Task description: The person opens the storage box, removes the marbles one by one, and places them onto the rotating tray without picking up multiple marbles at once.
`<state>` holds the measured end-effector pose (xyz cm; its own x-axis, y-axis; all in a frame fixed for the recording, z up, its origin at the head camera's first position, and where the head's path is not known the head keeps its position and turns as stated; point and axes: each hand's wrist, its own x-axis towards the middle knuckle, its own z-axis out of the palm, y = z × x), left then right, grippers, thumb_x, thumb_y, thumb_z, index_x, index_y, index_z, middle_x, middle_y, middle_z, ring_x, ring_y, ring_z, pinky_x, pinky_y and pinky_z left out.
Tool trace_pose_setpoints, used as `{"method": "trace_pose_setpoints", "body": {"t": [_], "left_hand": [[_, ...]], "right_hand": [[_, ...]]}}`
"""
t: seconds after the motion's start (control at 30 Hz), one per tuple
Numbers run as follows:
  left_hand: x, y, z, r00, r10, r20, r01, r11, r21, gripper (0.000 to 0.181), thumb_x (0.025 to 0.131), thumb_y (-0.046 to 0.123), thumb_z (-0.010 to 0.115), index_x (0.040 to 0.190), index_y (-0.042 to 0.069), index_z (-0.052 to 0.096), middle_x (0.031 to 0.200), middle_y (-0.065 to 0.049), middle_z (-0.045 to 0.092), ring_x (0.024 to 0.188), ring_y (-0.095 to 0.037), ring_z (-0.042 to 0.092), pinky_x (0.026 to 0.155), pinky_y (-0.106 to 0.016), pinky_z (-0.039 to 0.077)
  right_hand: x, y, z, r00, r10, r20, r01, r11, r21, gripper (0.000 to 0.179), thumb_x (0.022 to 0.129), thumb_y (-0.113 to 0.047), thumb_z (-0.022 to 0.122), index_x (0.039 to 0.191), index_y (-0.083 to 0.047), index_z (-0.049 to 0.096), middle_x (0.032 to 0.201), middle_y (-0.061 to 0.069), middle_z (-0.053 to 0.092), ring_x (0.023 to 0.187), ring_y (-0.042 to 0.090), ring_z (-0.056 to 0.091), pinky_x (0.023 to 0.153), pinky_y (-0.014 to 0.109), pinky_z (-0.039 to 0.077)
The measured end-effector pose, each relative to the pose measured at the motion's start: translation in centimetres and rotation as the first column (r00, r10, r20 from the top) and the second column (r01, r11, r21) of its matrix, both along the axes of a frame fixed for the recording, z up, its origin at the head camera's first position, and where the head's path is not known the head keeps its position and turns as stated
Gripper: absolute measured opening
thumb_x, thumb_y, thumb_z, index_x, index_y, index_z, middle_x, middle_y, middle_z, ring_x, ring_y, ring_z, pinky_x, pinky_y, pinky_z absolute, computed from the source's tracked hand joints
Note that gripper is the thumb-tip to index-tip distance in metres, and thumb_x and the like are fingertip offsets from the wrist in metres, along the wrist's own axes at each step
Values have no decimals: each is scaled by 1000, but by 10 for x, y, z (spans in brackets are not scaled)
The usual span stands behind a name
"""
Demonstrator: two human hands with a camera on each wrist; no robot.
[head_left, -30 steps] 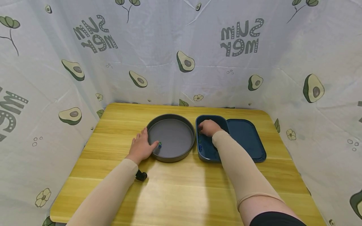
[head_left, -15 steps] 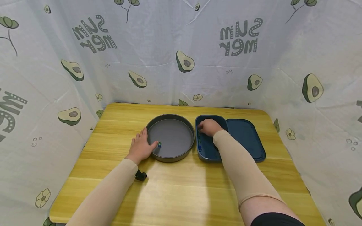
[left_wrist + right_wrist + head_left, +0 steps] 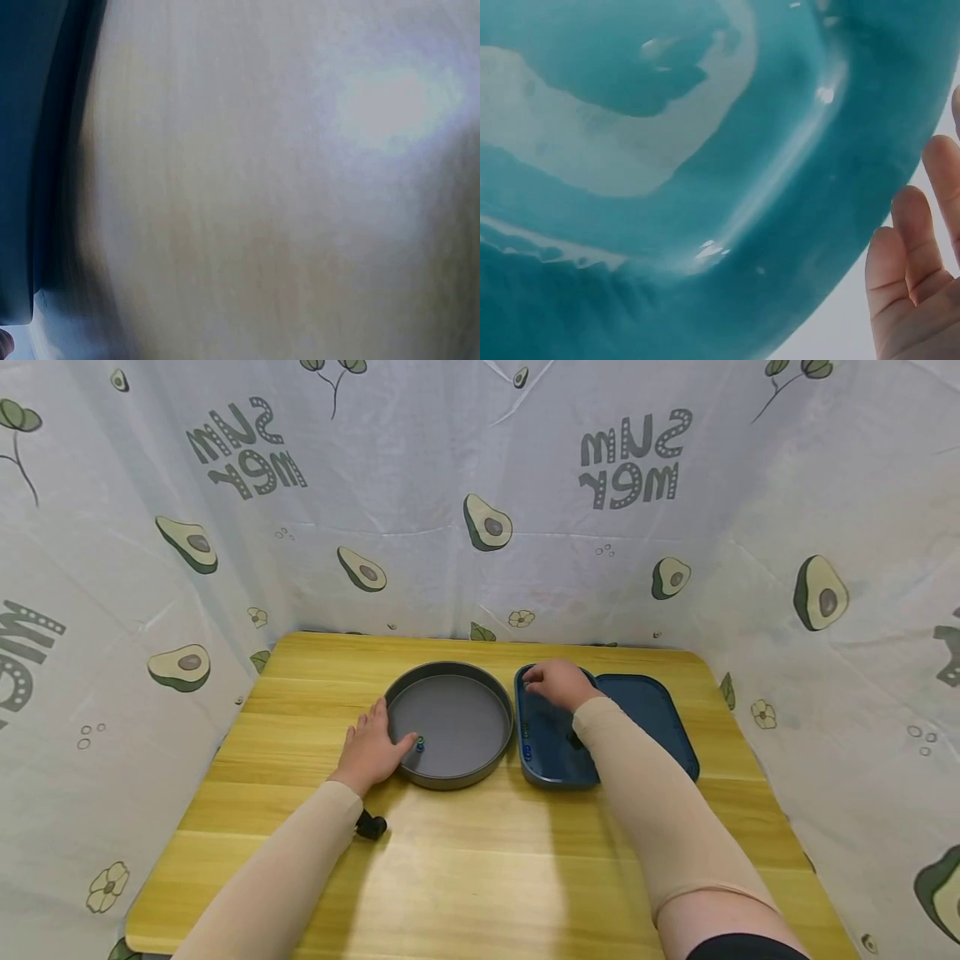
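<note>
- The left hand [image 3: 372, 747] lies flat on the wooden counter [image 3: 465, 852], fingers straight and released, pressed against the near-left outside wall of the round grey pan [image 3: 450, 672]. The thumb reaches over the rim.
- A small green-and-blue bead [image 3: 420, 744] sits on the pan's floor just beside that thumb tip; whether the two touch I cannot tell.
- The right hand [image 3: 558, 683] hovers over the far-left corner of the blue tray [image 3: 551, 768], knuckles up and fingers curled downward. It may be pinching something small, but the head view hides the fingertips, so I cannot tell what, if anything, it holds.
- In the right wrist view, three fingers [image 3: 911, 259] show at the lower right edge, fairly straight, beside the glossy teal inner wall of the tray [image 3: 667, 225]; nothing is seen between them.
- Further small beads [image 3: 527, 750], blue and greenish, lie along the tray's left inner side, near its front corner.
- A flat blue lid [image 3: 652, 718] lies on the counter touching the tray's right side.
- Pan and tray stand side by side at the middle of the counter, just apart.
- A small black object [image 3: 371, 825] sits under the left forearm, on the counter.
- The left wrist view is blurred: pale counter wood [image 3: 285, 195] and a dark edge at the left.
- An avocado-print curtain [image 3: 480, 485] encloses the counter on three sides.
</note>
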<state>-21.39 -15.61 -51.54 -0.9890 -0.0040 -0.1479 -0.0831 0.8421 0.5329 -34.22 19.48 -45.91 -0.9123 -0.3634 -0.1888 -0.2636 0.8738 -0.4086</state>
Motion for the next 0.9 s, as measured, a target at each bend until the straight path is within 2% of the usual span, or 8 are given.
{"method": "trace_pose_setpoints", "body": {"t": [0.37, 0.6, 0.9], "left_hand": [[0, 0, 0, 1000, 1, -8, -1, 1000, 3, 102, 103, 58, 57, 170, 4, 3, 176, -23, 14, 160, -53, 13, 129, -69, 8], [1, 0, 0, 1000, 2, -2, -2, 1000, 6, 102, 103, 58, 57, 170, 5, 2, 176, -23, 13, 161, -52, 12, 130, -68, 7], [2, 0, 0, 1000, -3, 1, 3, 1000, 4, 102, 104, 57, 56, 170, 4, 0, 176, -23, 12, 160, -53, 11, 130, -69, 6]], "right_hand": [[11, -16, 13, 999, 40, -23, -42, 993, -109, 34, 104, -22, 69, 135, -9, 73, 127, 10, 77, 117, 30, 71, 100, 48, 59], [22, -32, 18, 997, 68, -26, -70, 989, -128, 33, 104, -24, 69, 134, -12, 75, 122, 8, 78, 111, 27, 72, 95, 45, 61], [38, -54, 24, 994, 111, 10, -108, 975, -192, 31, 103, -25, 70, 132, -13, 76, 121, 4, 78, 100, 21, 71, 84, 37, 61]]}}
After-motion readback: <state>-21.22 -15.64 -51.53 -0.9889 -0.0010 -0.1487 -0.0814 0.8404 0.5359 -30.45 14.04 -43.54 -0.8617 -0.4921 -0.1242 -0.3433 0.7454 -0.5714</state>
